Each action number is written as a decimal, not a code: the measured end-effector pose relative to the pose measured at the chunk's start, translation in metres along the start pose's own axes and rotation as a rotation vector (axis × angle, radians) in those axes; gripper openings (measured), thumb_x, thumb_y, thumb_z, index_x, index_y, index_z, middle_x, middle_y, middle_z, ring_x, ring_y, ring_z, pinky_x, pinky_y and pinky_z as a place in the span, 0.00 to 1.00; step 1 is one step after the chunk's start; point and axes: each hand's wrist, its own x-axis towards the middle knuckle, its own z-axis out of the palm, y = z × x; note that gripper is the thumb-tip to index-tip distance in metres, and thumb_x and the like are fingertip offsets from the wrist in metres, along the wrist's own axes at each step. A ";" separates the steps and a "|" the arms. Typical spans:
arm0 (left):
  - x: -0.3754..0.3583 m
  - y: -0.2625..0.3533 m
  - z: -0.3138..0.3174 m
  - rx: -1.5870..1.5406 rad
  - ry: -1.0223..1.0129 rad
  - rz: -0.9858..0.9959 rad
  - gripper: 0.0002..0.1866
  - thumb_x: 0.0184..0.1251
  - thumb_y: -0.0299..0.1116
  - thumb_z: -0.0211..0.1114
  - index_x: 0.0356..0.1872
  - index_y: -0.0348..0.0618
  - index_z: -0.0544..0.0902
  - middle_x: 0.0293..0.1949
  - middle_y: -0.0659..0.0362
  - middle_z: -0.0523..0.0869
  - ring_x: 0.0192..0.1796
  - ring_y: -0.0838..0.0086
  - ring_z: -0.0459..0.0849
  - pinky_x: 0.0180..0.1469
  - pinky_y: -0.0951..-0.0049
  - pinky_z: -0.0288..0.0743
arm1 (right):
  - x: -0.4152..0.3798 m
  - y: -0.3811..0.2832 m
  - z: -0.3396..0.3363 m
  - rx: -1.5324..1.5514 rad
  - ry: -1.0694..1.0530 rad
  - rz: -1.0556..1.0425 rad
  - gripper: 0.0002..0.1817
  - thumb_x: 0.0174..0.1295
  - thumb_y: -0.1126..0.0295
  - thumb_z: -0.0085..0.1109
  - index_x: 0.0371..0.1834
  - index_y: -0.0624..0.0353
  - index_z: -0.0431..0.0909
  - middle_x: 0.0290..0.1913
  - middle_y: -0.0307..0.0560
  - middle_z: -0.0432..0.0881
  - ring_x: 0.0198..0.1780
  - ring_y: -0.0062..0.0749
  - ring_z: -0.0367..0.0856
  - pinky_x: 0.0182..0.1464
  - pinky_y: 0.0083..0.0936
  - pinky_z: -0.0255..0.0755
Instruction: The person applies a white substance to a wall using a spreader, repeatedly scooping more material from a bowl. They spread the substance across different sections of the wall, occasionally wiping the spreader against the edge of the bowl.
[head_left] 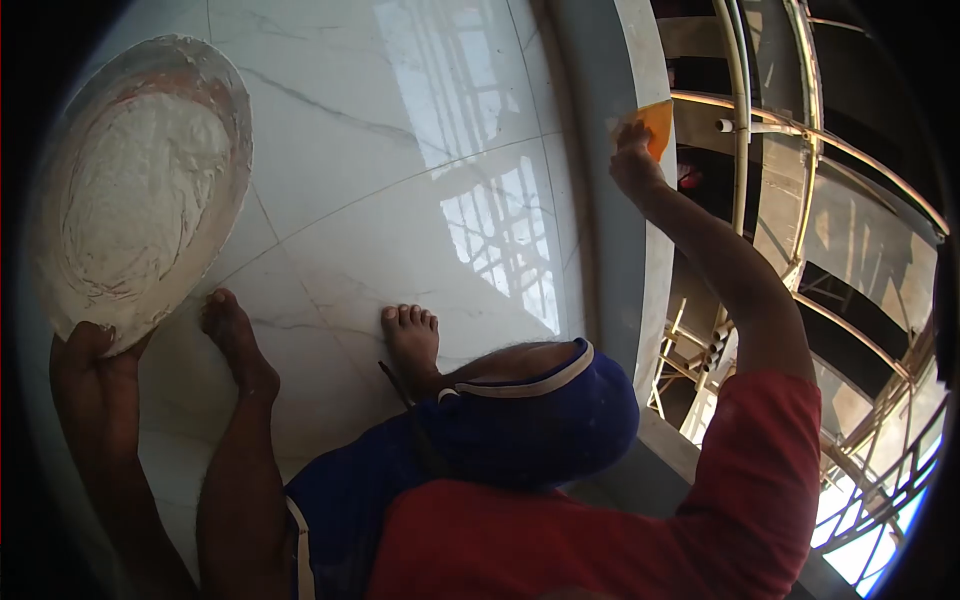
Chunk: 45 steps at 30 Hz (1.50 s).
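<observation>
At the lower left, my left hand (103,372) grips the near rim of a wide oval basin (240,150), thumb over the edge. Thick whitish paste (140,190) fills much of it. My right arm reaches out to the upper right, and my right hand (637,160) is closed on a flat orange scraper (656,128). The scraper lies against the pale edge strip of a grey ledge (625,250). Whether paste is on the scraper's blade I cannot tell.
Glossy marble-patterned floor tiles (340,190) reflect window light. My bare feet (412,335) rest on them. Past the ledge at right is a drop with bamboo scaffolding poles (808,150) and several pipe ends (716,345).
</observation>
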 end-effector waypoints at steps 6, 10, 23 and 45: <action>-0.012 -0.016 -0.005 -0.078 0.158 0.066 0.42 0.76 0.62 0.40 0.75 0.35 0.49 0.77 0.46 0.43 0.79 0.61 0.42 0.78 0.63 0.37 | 0.018 0.026 -0.055 0.505 -0.147 -0.077 0.13 0.60 0.64 0.57 0.41 0.58 0.87 0.39 0.52 0.88 0.41 0.46 0.88 0.37 0.45 0.78; -0.005 -0.019 -0.027 -0.284 0.038 0.094 0.38 0.69 0.47 0.42 0.73 0.30 0.51 0.74 0.43 0.50 0.75 0.57 0.51 0.76 0.59 0.47 | 0.041 0.054 -0.022 0.214 0.076 0.070 0.12 0.60 0.64 0.59 0.40 0.58 0.87 0.41 0.50 0.88 0.43 0.44 0.87 0.41 0.44 0.77; -0.083 0.201 -0.045 -0.516 -0.514 0.053 0.37 0.53 0.17 0.46 0.70 0.21 0.51 0.65 0.32 0.64 0.66 0.45 0.71 0.69 0.48 0.70 | -0.023 0.065 -0.060 2.383 -0.148 0.189 0.19 0.63 0.70 0.59 0.55 0.66 0.77 0.44 0.54 0.84 0.46 0.36 0.85 0.51 0.32 0.78; -0.109 0.151 -0.157 -0.723 -0.386 -0.054 0.41 0.48 0.16 0.47 0.71 0.27 0.53 0.67 0.37 0.65 0.67 0.42 0.70 0.68 0.40 0.70 | 0.120 -0.008 -0.072 2.675 0.510 1.253 0.15 0.62 0.79 0.57 0.52 0.69 0.78 0.43 0.50 0.84 0.39 0.34 0.85 0.45 0.28 0.79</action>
